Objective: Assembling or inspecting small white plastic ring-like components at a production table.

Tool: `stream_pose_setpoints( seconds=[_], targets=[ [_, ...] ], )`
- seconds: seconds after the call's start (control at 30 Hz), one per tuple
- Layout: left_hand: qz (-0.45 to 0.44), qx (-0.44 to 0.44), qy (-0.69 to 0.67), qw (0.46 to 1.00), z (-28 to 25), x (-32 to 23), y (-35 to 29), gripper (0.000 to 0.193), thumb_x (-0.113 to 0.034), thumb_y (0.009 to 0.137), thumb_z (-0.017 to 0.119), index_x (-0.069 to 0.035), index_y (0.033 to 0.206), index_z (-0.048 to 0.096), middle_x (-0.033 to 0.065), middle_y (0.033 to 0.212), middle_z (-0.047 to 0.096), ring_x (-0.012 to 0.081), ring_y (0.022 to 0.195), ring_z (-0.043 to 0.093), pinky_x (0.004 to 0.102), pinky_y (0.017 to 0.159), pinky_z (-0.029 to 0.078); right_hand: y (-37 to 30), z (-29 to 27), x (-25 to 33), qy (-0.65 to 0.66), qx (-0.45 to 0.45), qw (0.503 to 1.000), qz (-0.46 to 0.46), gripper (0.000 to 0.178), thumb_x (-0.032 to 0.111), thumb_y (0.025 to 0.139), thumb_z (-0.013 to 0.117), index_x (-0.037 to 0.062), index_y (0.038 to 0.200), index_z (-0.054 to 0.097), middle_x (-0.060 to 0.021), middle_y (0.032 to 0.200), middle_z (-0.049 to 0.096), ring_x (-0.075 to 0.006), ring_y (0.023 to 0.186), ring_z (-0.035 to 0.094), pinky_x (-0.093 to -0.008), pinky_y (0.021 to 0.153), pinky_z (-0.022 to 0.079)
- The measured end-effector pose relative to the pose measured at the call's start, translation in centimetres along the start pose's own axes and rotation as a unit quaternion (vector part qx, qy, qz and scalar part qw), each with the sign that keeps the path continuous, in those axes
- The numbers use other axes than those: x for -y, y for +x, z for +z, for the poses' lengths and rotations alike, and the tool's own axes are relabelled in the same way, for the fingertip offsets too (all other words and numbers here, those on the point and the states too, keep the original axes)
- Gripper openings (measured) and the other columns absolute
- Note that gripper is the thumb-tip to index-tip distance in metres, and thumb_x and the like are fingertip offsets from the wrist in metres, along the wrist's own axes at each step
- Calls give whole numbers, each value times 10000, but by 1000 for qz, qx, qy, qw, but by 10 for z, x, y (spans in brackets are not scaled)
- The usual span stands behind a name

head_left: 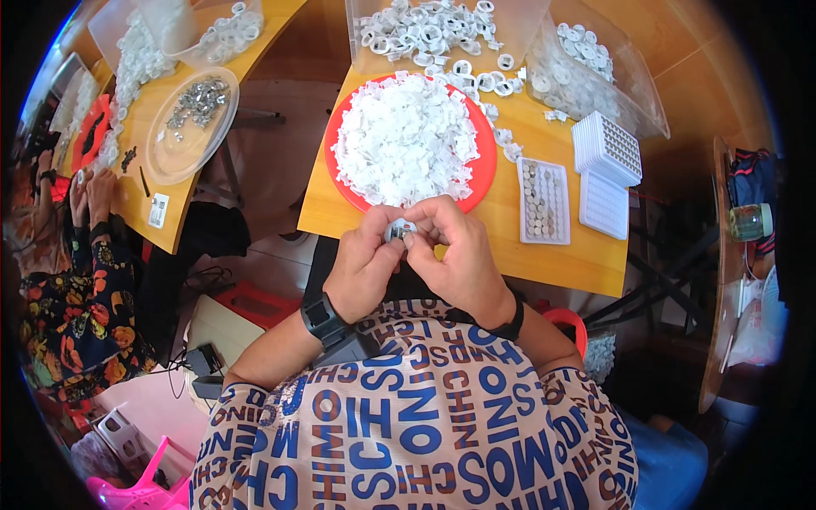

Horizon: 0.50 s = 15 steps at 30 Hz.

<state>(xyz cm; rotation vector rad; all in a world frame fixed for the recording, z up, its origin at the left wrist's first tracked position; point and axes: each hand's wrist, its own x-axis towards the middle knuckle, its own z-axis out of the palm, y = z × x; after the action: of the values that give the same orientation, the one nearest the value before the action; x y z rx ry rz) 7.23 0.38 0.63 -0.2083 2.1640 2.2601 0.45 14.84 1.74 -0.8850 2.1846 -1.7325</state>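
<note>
Between the fingertips of both hands is a small round white plastic part (398, 226) with metal bits showing in it. My left hand (364, 265) pinches its left side. My right hand (457, 253) closes on it from the right, thumb and fingers near the metal bits. Both hands are in front of the table's near edge, just below a round red tray (486, 161). That tray carries a high heap of small white plastic pieces (406, 136). Right of it lies a white tray (563, 231) with round silvery button-like discs (537, 200) in rows.
Stacked white grid trays (605, 149) stand at the right. Behind are clear bins (595, 85) of round white parts; more such parts (486, 82) lie loose. On the left table, a clear round lid (170, 166) holds metal pieces; another person's hands (92, 195) are beside it.
</note>
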Motion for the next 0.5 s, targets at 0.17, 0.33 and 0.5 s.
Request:
stream_pose_setpoints(
  seconds=[0.17, 0.33, 0.5],
  targets=[
    [2, 0, 9, 1000, 0, 2, 1, 232, -67, 900, 474, -9, 1115, 539, -4, 810, 578, 50, 676, 516, 197, 610, 421, -2, -1, -5, 28, 3, 1000, 3, 214, -40, 820, 599, 9, 1016, 529, -88, 677, 605, -156, 567, 598, -281, 528, 462],
    [22, -7, 31, 999, 1, -2, 1, 229, -71, 893, 464, -2, 1097, 540, 7, 765, 579, 61, 649, 516, 211, 592, 418, -1, -1, 4, 5, 3, 1000, -19, 208, -41, 819, 599, 6, 1010, 531, -96, 677, 600, -176, 568, 600, -285, 538, 468],
    [54, 1, 75, 996, -2, -11, 0, 223, -29, 881, 450, -1, 1091, 519, 154, 798, 658, 261, 724, 672, 328, 665, 511, -2, -1, 6, -13, -2, 1000, -26, 212, -38, 811, 604, 6, 1006, 535, -101, 673, 593, -186, 559, 596, -294, 526, 467]
  ],
)
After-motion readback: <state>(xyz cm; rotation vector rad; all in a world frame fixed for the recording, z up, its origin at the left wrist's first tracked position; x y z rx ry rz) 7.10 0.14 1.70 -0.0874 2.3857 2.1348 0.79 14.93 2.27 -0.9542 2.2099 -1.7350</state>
